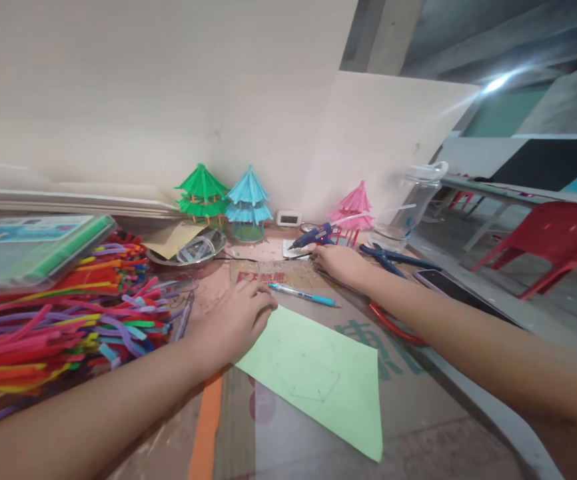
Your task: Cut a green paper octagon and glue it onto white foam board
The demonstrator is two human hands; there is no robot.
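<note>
Two bare hands are seen over the counter (433, 427). The left hand (233, 320) is laid palm down, fingers loosely spread, on the near corner of one sheet of light green paper (318, 373), on which a faint polygon is drawn; nothing is gripped by it. The right hand (341, 263) is stretched farther back, its fingers bent down against the cardboard just beside one blue glue gun (311, 237); whether anything is pinched under the fingers cannot be told.

One blue pen (303, 295) is laid between the two hands, just beyond the paper's far edge. Three paper pagodas are stood against the wall: one green pagoda (202, 193), one light blue pagoda (248, 200) and one pink pagoda (353, 208). One heap of pipe cleaners (63, 313) in many colours is piled at the left, too many to be counted, under one flat plastic case (28, 250). One pair of blue scissors (391, 259) and one dark phone (456, 288) are placed to the right, with one clear jug (413, 203) behind them. One red chair (551, 240) is seen well apart.
</note>
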